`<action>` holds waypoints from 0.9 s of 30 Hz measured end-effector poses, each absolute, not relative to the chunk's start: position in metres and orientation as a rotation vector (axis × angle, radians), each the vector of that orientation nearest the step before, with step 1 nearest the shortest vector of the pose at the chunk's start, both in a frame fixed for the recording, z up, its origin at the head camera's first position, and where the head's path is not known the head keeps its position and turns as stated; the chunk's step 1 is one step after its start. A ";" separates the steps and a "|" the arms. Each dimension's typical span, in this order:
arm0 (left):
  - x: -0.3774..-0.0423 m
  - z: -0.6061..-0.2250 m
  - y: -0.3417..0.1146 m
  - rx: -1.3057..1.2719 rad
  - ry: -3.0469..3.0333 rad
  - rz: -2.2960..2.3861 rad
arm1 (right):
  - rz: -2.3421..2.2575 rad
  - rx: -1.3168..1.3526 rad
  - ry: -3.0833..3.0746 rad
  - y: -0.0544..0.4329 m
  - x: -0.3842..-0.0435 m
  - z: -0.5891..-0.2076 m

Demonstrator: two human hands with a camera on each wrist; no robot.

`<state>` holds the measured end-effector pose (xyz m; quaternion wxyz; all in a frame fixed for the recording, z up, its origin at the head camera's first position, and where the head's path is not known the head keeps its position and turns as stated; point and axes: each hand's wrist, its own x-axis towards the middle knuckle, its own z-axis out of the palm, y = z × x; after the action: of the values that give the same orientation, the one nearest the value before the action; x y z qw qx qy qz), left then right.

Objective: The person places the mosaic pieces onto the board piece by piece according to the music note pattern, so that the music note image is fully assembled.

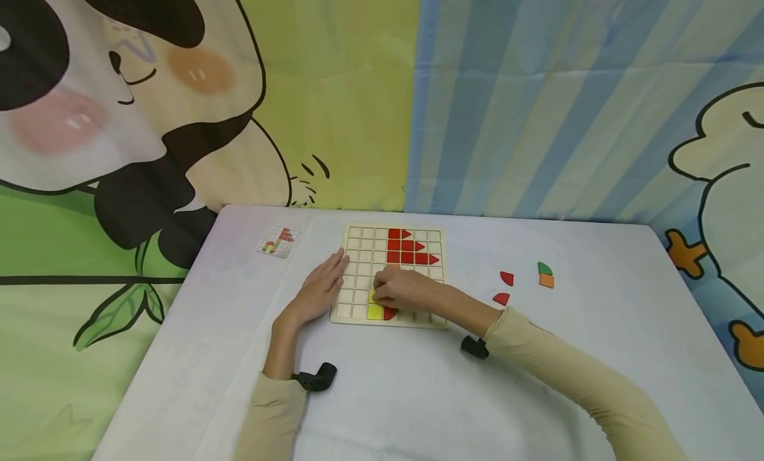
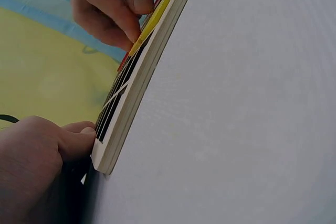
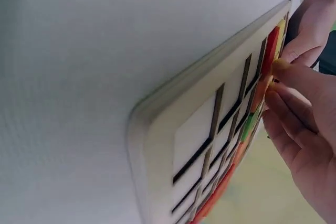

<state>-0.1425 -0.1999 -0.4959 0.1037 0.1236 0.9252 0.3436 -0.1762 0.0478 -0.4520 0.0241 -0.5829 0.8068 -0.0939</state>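
Note:
A pale wooden grid board [image 1: 358, 275] lies on the table, with rows of red tiles [image 1: 407, 257] towards its upper right. My left hand [image 1: 319, 285] rests along the board's left edge, fingers extended; its thumb [image 2: 79, 142] touches the edge in the left wrist view. My right hand [image 1: 406, 288] is over the lower middle of the board, fingertips pinching at a yellow tile [image 2: 152, 22]. Below it sits another yellow tile [image 1: 375, 312], beside a rounded red tile [image 1: 389, 313]. Orange and green tiles [image 3: 248, 127] show in the right wrist view, partly covered by the hand in the head view.
A small pattern card [image 1: 278, 241] lies left of the board. To the right are two loose red pieces [image 1: 507, 278], a green piece [image 1: 544, 268] and an orange square [image 1: 546, 281]. Printed cloth [image 1: 525, 103] hangs behind the white table [image 1: 418, 395].

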 end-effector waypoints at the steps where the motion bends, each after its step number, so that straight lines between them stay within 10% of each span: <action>1: -0.142 -0.496 -0.200 0.362 2.726 1.014 | -0.269 -1.798 2.504 0.048 -0.175 -0.451; 27: -0.145 -0.500 -0.201 0.360 2.730 1.023 | -0.355 -1.190 2.838 0.232 -0.123 -0.435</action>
<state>-0.1448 -0.2006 -0.4999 0.1020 0.1219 0.9245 0.3465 -0.1230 0.2325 -0.4352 0.0219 -0.3840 0.9160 -0.1145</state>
